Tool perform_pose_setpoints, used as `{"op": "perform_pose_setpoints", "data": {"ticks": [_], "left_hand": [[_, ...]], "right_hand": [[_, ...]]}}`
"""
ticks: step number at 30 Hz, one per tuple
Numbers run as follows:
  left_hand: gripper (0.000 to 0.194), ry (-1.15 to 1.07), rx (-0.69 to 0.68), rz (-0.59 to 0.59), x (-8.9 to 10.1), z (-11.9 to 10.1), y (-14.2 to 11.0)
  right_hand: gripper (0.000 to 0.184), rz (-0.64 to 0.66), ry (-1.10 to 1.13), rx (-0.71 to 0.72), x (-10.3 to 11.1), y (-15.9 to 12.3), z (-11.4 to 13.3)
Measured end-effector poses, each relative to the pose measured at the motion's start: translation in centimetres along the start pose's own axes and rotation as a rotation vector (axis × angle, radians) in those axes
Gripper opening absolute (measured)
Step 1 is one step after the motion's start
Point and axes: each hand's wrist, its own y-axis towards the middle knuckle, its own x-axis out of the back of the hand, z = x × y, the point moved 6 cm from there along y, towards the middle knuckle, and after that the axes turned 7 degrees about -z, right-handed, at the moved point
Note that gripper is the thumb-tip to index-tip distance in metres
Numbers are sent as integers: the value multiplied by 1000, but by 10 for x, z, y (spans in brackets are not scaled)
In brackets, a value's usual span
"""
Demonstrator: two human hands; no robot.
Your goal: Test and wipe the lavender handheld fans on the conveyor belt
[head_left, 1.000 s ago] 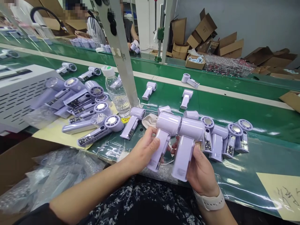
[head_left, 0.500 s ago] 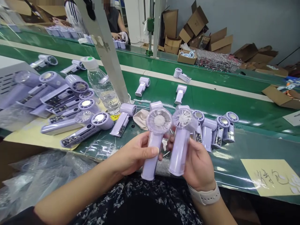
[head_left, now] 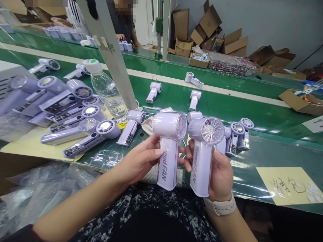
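My left hand (head_left: pixel 147 156) is closed round the handle of a lilac handheld fan (head_left: pixel 168 164), held upright with its round head turned to the right. A second lilac handheld fan (head_left: pixel 201 168) stands upright in my right hand (head_left: pixel 222 174), close beside the first. Grey "Speed FAN" lettering shows on both handles, its first letter partly covered on the left one. Clear ribbed covers front both heads. Behind them, several fans with exposed circuit boards, such as one fan (head_left: pixel 237 137) at the right, lie on the green bench (head_left: pixel 252 161).
Many fans (head_left: pixel 85 141) are heaped at the left by a water bottle (head_left: pixel 108 90). A slanting metal post (head_left: pixel 111 50) rises behind. Fans ride the green belt (head_left: pixel 174 85). A yellow paper (head_left: pixel 287 185) lies right; plastic bags (head_left: pixel 50 191) lower left. A co-worker (head_left: pixel 123 23) sits across.
Both fans have been turned about their handles, so the lettered sides now show and the heads point rightward. My hands still hold them. The co-worker's hand across the belt has shifted.
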Motion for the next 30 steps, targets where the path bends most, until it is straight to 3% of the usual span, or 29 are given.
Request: {"op": "perform_pose_setpoints", "data": {"ticks": [3,9,15,18,20,24,27,30], "left_hand": [[42,64,-46,4,2,-2,-1],[64,182,-39,-32,8,-3,2],[53,251,-20,-11,6,-8,3],[40,417,-67,-23,7,-14,4],[35,573,-187,-33,8,-21,4],[33,858,-628,43,5,-28,1],[23,1053,-937,45,5,-23,-2],[33,1127,-1145,62,2,-20,-6]], "right_hand": [[25,-35,9,45,6,0,1],[27,-127,40,13,16,2,-5],[25,-162,-49,43,20,9,-10],[33,-115,-190,192,23,7,-4],[41,-34,-381,346,19,1,6],[56,184,-751,585,4,-16,22],[45,304,-919,791,-6,-22,27],[43,332,-942,850,-4,-18,23]]}}
